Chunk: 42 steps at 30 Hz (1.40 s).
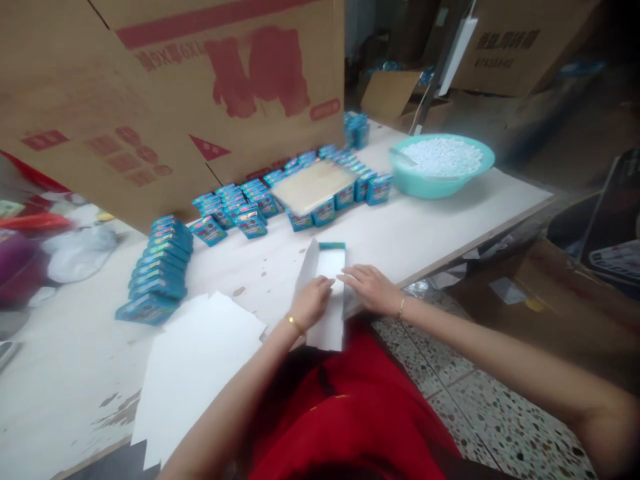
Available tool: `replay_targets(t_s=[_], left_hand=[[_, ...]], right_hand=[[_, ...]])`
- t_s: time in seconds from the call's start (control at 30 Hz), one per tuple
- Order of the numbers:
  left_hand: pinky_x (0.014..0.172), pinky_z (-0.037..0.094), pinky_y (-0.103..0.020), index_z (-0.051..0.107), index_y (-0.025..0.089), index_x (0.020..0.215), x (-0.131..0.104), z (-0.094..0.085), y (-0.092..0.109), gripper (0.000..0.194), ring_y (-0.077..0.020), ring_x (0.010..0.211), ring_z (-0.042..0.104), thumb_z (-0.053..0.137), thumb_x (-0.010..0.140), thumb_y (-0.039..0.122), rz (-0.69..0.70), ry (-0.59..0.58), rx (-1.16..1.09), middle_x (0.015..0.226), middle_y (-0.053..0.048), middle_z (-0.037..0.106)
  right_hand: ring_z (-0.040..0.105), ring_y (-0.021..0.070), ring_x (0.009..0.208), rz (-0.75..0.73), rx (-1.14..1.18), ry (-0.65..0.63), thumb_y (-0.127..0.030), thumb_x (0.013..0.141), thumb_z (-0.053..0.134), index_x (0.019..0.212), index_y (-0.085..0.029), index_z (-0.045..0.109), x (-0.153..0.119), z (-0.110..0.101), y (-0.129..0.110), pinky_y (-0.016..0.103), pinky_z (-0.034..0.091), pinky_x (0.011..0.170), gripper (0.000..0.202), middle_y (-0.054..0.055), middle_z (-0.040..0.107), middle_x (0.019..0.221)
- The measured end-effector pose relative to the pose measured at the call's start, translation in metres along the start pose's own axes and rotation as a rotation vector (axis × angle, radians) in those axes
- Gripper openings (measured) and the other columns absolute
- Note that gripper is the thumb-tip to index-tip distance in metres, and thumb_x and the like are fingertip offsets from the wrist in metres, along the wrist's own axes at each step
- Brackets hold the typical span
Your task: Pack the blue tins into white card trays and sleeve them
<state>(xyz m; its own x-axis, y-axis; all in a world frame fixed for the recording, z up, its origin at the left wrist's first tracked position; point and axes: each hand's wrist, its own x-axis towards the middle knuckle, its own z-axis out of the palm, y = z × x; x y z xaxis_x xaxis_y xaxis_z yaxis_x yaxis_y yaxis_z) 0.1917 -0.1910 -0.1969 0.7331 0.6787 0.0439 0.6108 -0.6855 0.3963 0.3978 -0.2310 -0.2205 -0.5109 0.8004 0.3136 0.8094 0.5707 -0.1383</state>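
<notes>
A narrow white carton with a blue strip at its far end lies at the table's front edge, its left flap raised. My left hand is closed at the carton's left side, fingertips pressed together over its middle. From the right, my right hand reaches over the carton's other side, its fingers bent and touching near the same spot. The fingertips of both hands nearly meet; whether they pinch the card is too small to tell. A stack of flat white sheets lies to the left of my left arm.
Blue small boxes stand in a row at left, with more behind the carton and a pale board on top. A turquoise bowl of white pieces stands at right. A large cardboard box rises behind.
</notes>
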Motion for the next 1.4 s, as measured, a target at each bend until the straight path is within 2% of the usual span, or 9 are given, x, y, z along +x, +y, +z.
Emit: replay_targets(t_s=[0.1, 0.2, 0.33, 0.47, 0.67, 1.03, 1.17, 1.3, 1.4], left_hand=[[0.102, 0.037, -0.047, 0.059, 0.018, 0.115, -0.029, -0.004, -0.013, 0.033, -0.0252, 0.120, 0.049, 0.043, 0.087, 0.013, 0.245, -0.157, 0.185, 0.124, -0.013, 0.058], [0.106, 0.033, -0.049, 0.054, 0.020, 0.123, -0.049, 0.003, -0.018, 0.038, -0.0282, 0.129, 0.041, 0.051, 0.086, 0.022, 0.297, -0.256, 0.269, 0.136, -0.013, 0.049], [0.105, 0.035, -0.048, 0.051, 0.021, 0.127, -0.053, 0.013, -0.021, 0.040, -0.0289, 0.130, 0.040, 0.050, 0.087, 0.026, 0.300, -0.216, 0.271, 0.139, -0.014, 0.046], [0.104, 0.036, -0.048, 0.051, 0.021, 0.128, -0.052, 0.017, -0.025, 0.041, -0.0300, 0.130, 0.040, 0.050, 0.088, 0.028, 0.347, -0.192, 0.262, 0.138, -0.015, 0.045], [0.104, 0.032, -0.052, 0.048, 0.030, 0.131, -0.056, 0.024, -0.030, 0.040, -0.0308, 0.131, 0.038, 0.046, 0.091, 0.027, 0.380, -0.183, 0.341, 0.140, -0.013, 0.043], [0.106, 0.032, -0.049, 0.042, 0.023, 0.136, -0.062, 0.036, -0.031, 0.046, -0.0287, 0.132, 0.037, 0.046, 0.091, 0.026, 0.384, -0.083, 0.292, 0.138, -0.013, 0.047], [0.112, 0.023, -0.050, 0.048, 0.012, 0.129, -0.069, 0.014, -0.023, 0.049, -0.0274, 0.131, 0.039, 0.047, 0.089, 0.041, 0.417, -0.082, 0.207, 0.128, -0.017, 0.056], [0.111, 0.004, -0.061, 0.039, 0.018, 0.137, -0.071, -0.019, -0.020, 0.078, -0.0344, 0.139, 0.021, 0.063, 0.073, 0.054, 0.409, -0.173, 0.248, 0.142, -0.017, 0.040], [0.112, 0.013, -0.054, 0.054, 0.023, 0.122, -0.069, -0.025, -0.026, 0.045, -0.0260, 0.129, 0.041, 0.059, 0.081, 0.040, 0.368, -0.193, 0.257, 0.130, -0.010, 0.055]], right_hand=[[0.047, 0.0252, 0.108, -0.074, 0.034, -0.050, -0.013, 0.083, 0.049, 0.136, -0.022, 0.041, -0.020, 0.002, -0.020, 0.038, 0.038, 0.085, 0.054, 0.012, 0.047, 0.133], [0.048, 0.0236, 0.100, -0.211, 0.036, -0.082, -0.032, 0.088, 0.053, 0.129, -0.024, 0.047, -0.025, 0.013, -0.028, 0.035, 0.038, 0.077, 0.042, 0.012, 0.046, 0.134], [0.046, 0.0201, 0.086, -0.290, 0.061, -0.048, -0.038, 0.092, 0.047, 0.099, -0.020, 0.060, -0.021, 0.031, -0.020, 0.031, 0.036, 0.073, 0.024, 0.010, 0.057, 0.105], [0.040, 0.0181, 0.077, -0.338, 0.163, -0.030, -0.036, 0.095, 0.039, 0.080, -0.017, 0.058, -0.017, 0.038, -0.011, 0.029, 0.035, 0.070, 0.030, 0.008, 0.054, 0.089], [0.037, 0.0177, 0.076, -0.366, 0.256, 0.003, -0.035, 0.096, 0.036, 0.073, -0.017, 0.055, -0.012, 0.036, -0.010, 0.028, 0.035, 0.067, 0.035, 0.007, 0.050, 0.085], [0.043, 0.0174, 0.081, -0.193, 0.453, 0.034, -0.031, 0.096, 0.040, 0.081, -0.017, 0.055, -0.015, 0.040, -0.019, 0.029, 0.041, 0.074, 0.025, 0.007, 0.052, 0.086], [0.043, 0.0180, 0.081, -0.143, 0.366, 0.016, -0.025, 0.095, 0.040, 0.099, -0.016, 0.057, -0.014, 0.040, -0.025, 0.029, 0.041, 0.074, 0.020, 0.006, 0.053, 0.084], [0.041, 0.0189, 0.079, -0.173, 0.188, 0.014, -0.018, 0.092, 0.043, 0.098, -0.019, 0.062, -0.011, 0.044, -0.028, 0.028, 0.039, 0.068, 0.020, 0.007, 0.054, 0.084], [0.042, 0.0188, 0.078, -0.190, 0.154, 0.050, -0.013, 0.090, 0.043, 0.101, -0.018, 0.063, -0.011, 0.047, -0.030, 0.028, 0.039, 0.067, 0.023, 0.007, 0.055, 0.084]])
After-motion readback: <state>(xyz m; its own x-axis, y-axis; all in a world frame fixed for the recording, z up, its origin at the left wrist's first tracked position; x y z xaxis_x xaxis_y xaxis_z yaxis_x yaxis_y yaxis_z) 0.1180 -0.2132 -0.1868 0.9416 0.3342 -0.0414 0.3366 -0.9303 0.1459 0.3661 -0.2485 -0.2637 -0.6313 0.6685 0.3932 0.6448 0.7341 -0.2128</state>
